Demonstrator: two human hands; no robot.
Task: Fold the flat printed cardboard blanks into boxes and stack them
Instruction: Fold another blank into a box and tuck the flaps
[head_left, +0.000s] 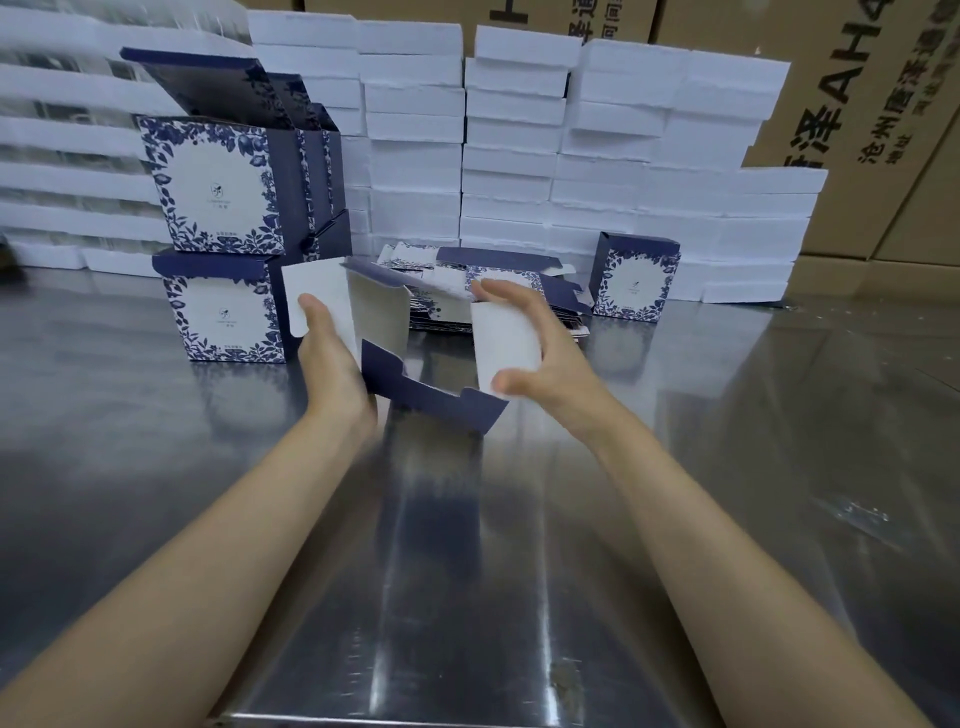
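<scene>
A half-opened blue-and-white printed blank (410, 374) hangs above the metal table between my hands, its white inside facing me. My left hand (327, 358) holds its left side, with a white flap sticking up beside the thumb. My right hand (540, 343) grips the right white flap between thumb and fingers. Behind it lies a pile of flat blanks (498, 275). Folded boxes are stacked two high at the left (218, 187), the upper one with its lid open. One small folded box (634, 275) stands alone at the right.
The steel table (467, 571) stretches toward me. White foam blocks (519, 156) are piled in a wall along the back. Brown shipping cartons (857, 104) stand behind them at the right.
</scene>
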